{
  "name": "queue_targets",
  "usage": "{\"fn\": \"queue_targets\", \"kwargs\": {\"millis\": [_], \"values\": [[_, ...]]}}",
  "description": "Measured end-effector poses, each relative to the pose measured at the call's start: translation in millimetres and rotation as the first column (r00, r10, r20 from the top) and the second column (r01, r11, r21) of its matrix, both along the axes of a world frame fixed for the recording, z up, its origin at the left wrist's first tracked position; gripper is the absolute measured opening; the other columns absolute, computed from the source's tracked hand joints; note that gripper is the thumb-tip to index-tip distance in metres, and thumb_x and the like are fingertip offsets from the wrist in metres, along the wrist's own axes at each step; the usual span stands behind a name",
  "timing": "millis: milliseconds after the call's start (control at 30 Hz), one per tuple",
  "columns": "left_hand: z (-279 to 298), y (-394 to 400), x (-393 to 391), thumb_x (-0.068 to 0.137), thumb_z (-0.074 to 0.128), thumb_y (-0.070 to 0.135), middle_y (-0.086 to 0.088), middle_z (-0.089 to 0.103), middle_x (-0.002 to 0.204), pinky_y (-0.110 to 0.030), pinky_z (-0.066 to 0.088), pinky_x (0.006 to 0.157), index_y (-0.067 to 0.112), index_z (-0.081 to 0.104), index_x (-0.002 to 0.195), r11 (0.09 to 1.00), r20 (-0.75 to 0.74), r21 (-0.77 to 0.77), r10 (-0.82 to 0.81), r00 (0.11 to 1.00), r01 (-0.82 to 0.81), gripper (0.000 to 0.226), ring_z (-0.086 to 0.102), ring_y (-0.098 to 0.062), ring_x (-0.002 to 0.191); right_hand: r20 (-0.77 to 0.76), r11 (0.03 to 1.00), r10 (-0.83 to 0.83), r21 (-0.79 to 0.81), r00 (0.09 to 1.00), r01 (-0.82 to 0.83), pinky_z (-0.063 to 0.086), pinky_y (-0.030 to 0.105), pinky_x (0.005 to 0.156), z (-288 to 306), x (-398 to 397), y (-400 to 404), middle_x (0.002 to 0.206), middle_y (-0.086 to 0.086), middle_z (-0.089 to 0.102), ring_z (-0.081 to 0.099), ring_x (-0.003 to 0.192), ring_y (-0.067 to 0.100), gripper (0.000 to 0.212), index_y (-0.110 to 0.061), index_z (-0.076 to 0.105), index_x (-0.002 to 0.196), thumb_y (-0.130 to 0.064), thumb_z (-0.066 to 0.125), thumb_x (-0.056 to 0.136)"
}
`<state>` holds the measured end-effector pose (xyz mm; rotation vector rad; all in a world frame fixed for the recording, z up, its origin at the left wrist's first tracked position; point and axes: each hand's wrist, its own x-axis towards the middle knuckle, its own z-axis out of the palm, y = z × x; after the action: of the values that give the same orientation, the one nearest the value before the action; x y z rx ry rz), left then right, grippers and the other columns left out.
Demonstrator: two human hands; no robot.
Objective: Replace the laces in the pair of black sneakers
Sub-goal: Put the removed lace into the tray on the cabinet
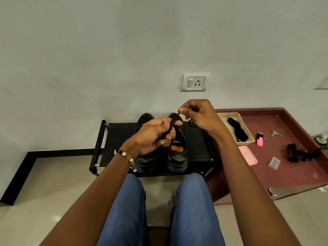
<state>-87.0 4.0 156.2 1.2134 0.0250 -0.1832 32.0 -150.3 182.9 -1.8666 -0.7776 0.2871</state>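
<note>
I have both hands up over the right sneaker (pixel 177 153), which stands beside the left sneaker (pixel 145 161) on the low black rack (pixel 120 139). My left hand (pixel 152 135) has its grip curled round a black lace (pixel 169 127), holding it taut above the shoe's open tongue. At one o'clock from it, my right hand (pixel 197 115) pinches the lace tip between thumb and forefinger, I judge to steer it toward an eyelet. More black laces (pixel 237 129) wait in the tray (pixel 247 142) at three o'clock, within reach.
</note>
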Motion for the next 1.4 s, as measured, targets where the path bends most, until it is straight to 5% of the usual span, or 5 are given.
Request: {"fn": "queue_targets", "kwargs": {"millis": [333,500,733,1133,1400], "values": [[7,5,15,0.105,0.031,0.02,-0.002,0.054,0.078,-0.023,0.044,0.059,0.002,0.045,0.126,0.863,0.041,-0.438,0.299,0.953,-0.252,0.032,0.046,-0.009,0.056,-0.091,0.972,0.137,-0.178,0.986,-0.151,0.045,0.021,0.056,-47,-34,4,0.066,-0.004,0.058,0.052,0.055,0.004,0.017,-0.008,0.07,0.099,-0.016,0.055,0.099],[3,1,18,0.106,0.031,0.013,-0.011,0.067,0.1,-0.033,0.051,0.082,0.011,0.044,0.118,0.896,0.017,-0.121,0.432,0.902,-0.427,0.018,0.065,-0.02,0.08,-0.003,0.92,0.264,-0.298,0.965,-0.253,0.045,0.015,0.062,-33,-53,7,0.074,-0.001,0.067,0.06,0.061,-0.001,0.016,-0.02,0.067,0.082,-0.013,0.061,0.096],[-14,-3,2,0.107,0.028,0.017,-0.004,0.064,0.077,-0.028,0.047,0.066,0.008,0.05,0.119,0.951,0.022,0.275,0.138,0.99,-0.139,0.027,0.058,-0.014,0.062,0.088,0.983,0.081,-0.17,0.993,-0.066,0.042,0.011,0.063,-2,-28,-1,0.068,-0.006,0.066,0.057,0.06,-0.003,0.009,-0.013,0.074,0.089,-0.021,0.069,0.089],[-12,-14,5,0.101,0.035,0.033,0.005,0.034,0.052,-0.017,0.025,0.042,0.006,0.057,0.107,0.907,0.022,-0.402,0.146,0.989,-0.125,0.036,0.025,-0.002,0.038,-0.393,0.964,-0.003,0.242,0.92,0.107,0.051,0.025,0.056,-39,-30,5,0.076,0.013,0.062,0.058,0.064,0.017,0.012,-0.001,0.07,0.094,-0.008,0.061,0.094],[-19,-28,23,0.104,0.035,0.036,0.008,0.036,0.048,-0.015,0.029,0.039,0.011,0.06,0.093,0.832,-0.17,-0.406,0.338,0.926,-0.379,0.037,0.027,-0.003,0.035,-0.643,0.876,0.013,0.377,0.766,0.302,0.056,0.03,0.062,-56,-56,14,0.076,0.015,0.068,0.067,0.068,0.018,0.028,0.001,0.07,0.093,-0.017,0.051,0.1]]}}
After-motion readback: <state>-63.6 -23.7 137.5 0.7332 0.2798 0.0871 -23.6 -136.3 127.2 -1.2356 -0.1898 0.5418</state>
